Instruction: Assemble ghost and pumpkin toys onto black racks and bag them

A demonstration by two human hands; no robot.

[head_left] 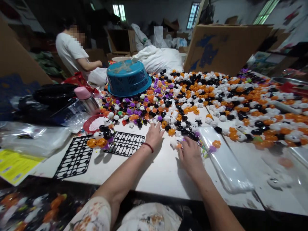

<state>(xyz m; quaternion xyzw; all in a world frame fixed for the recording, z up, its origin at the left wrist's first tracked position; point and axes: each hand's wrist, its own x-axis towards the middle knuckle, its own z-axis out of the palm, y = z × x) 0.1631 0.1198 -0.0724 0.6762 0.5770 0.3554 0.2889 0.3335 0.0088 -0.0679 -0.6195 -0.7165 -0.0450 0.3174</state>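
My left hand (154,136), with a red bead bracelet at its wrist, reaches to the near edge of a pile of small plastic Halloween toys (137,112). Its fingers are stretched and apart. My right hand (192,154) curls around a few small toys; a white and orange one (177,143) shows at its fingertips, and the rest are partly hidden. Just right of that hand, a purple toy (212,149) and an orange one (216,144) lie on a stack of clear plastic bags (226,163).
Black plastic grids (74,157) lie at left, with pumpkin and skull toys (99,142) at their edge. Behind them are a red basket (90,126), a pink-capped bottle (86,98) and an upturned blue basin (128,78). A person in white (72,53) stands behind, left. Cardboard (223,48) rises at back right.
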